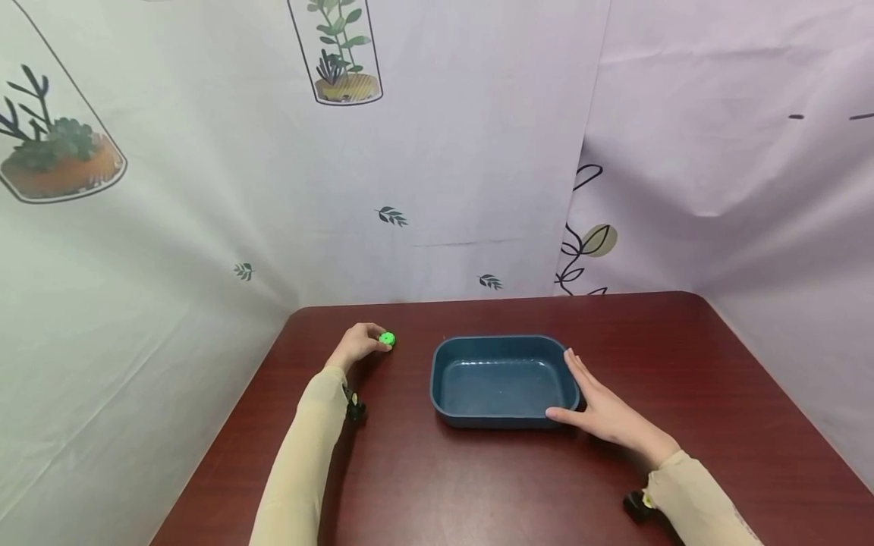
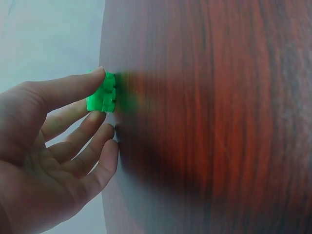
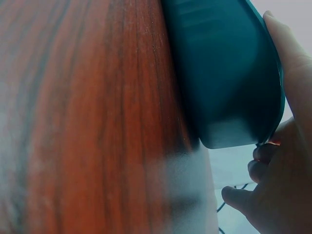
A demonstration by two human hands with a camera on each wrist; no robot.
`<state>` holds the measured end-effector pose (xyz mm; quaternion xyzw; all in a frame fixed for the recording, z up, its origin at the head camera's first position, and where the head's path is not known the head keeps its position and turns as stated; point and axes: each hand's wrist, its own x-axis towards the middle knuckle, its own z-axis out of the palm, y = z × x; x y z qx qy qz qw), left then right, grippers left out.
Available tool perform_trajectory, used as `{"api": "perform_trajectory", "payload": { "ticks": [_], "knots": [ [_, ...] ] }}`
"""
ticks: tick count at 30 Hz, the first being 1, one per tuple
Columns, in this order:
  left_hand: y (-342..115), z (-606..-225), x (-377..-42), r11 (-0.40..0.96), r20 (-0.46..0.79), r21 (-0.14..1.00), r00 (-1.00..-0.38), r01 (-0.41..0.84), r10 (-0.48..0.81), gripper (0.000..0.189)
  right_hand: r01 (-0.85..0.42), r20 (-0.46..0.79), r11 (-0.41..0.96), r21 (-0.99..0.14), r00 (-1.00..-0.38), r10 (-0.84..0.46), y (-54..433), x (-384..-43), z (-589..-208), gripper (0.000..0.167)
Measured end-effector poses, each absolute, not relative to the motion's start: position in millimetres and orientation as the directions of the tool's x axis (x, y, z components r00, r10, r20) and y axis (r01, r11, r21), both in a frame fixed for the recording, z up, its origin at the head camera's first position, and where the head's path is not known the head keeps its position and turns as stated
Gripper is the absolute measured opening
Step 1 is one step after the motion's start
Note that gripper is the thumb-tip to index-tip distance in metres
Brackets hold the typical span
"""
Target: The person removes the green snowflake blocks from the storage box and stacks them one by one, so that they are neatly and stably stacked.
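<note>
At the back left of the table, my left hand (image 1: 358, 343) pinches a small bright green round piece with a notched edge (image 1: 387, 339). In the left wrist view, thumb and fingertips meet the sides of the green piece (image 2: 103, 92), close to the wooden tabletop. A dark blue rectangular tray with rounded corners (image 1: 505, 422) stands upright near the middle, with nothing inside. My right hand (image 1: 604, 409) is spread around the tray's right end, fingers fairly straight, thumb at the front rim. From the right wrist, the tray's outer wall (image 3: 224, 73) shows beside the thumb.
Both hands work over a dark red-brown wooden table (image 1: 492, 485). A pale cloth backdrop (image 1: 471, 152) with printed plants hangs behind and along the sides. A small black device sits at each wrist, by the cream sleeves (image 1: 300, 447).
</note>
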<state>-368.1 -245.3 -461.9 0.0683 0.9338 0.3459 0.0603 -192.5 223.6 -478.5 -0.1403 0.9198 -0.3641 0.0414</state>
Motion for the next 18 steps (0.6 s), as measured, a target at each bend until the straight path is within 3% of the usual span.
{"api": "perform_trajectory", "payload": {
  "ticks": [11,18],
  "knots": [
    [-249,-466,-358,0.712,-0.052,0.699,-0.988,0.070,0.148,0.056,-0.234,0.021,0.705,-0.670,-0.955,-0.297,223,-198,-475,0.115],
    [-245,-460,-330,0.677,0.063,0.724,-0.990,0.135,0.130,0.060,-0.243,0.025,0.701,-0.671,-0.952,-0.306,224,-198,-467,0.115]
  ]
}}
